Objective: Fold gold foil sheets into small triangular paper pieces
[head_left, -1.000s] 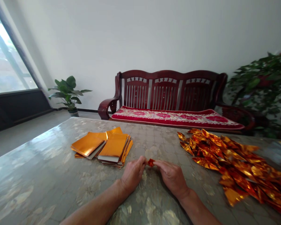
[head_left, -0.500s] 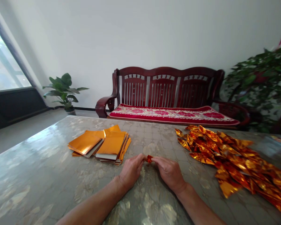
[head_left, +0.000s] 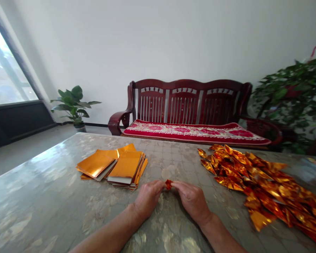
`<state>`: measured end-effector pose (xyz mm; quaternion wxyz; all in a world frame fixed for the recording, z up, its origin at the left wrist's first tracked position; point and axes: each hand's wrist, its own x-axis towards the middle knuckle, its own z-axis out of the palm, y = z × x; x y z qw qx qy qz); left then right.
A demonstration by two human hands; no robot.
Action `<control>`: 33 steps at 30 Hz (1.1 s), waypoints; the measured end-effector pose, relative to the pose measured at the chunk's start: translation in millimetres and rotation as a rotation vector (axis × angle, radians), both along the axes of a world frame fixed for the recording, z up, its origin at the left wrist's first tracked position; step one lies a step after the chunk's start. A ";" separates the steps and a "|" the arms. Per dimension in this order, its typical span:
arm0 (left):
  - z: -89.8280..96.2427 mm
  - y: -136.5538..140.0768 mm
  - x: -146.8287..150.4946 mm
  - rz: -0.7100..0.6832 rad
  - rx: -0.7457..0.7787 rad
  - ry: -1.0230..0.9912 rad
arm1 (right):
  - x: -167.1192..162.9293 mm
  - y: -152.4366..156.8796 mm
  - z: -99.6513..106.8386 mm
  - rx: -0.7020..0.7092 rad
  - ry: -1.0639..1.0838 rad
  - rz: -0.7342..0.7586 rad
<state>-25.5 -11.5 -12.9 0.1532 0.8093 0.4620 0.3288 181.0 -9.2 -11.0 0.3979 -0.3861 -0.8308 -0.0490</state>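
You have one small foil piece between your two hands, over the table; your left hand and right hand look pinched closed on its opposite ends; it should be light, slick and easily creased — best held by those ends; one spread of flat sheets and one heap of folded foil flank you — both too overlapped to count
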 end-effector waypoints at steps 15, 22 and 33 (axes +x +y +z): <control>0.2 3.1 -0.7 -0.031 -0.049 0.027 | 0.1 0.9 -3.6 -0.093 0.009 0.013; -1.5 5.4 -0.2 -0.004 -0.028 0.035 | 0.6 0.7 -4.7 -0.079 -0.002 0.004; -3.1 5.9 -1.6 0.012 -0.010 0.030 | 0.7 0.7 -2.6 -0.100 0.013 0.018</control>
